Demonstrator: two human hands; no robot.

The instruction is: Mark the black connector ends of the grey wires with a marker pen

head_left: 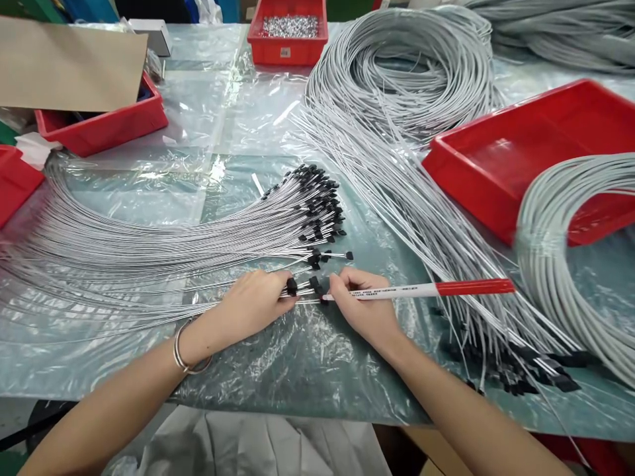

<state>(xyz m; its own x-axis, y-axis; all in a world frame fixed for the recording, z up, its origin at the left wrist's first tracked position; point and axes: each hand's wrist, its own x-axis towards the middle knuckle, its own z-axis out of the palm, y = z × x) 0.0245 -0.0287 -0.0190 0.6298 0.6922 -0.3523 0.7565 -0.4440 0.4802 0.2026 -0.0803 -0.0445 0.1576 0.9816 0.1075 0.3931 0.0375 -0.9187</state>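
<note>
My left hand (258, 301) is closed around a few thin grey cables whose black connectors (292, 285) poke out past the thumb. In my right hand (364, 307) is a white marker pen with a red end (473, 286), held in a writing grip. Its tip is close to a black connector (325, 297) beside my left fingers; whether they touch I cannot tell. Just beyond both hands lies a fanned bundle of grey cables (198, 238), its black connector ends (317, 201) gathered at the right.
A second cable bundle (397, 192) runs down the right side from a large coil (401, 73). An empty-looking red tray (520, 152) and another coil (550, 244) stand at right. Small metal parts fill a red bin (288, 49) at the back. Cardboard (69, 69) covers a red bin at left.
</note>
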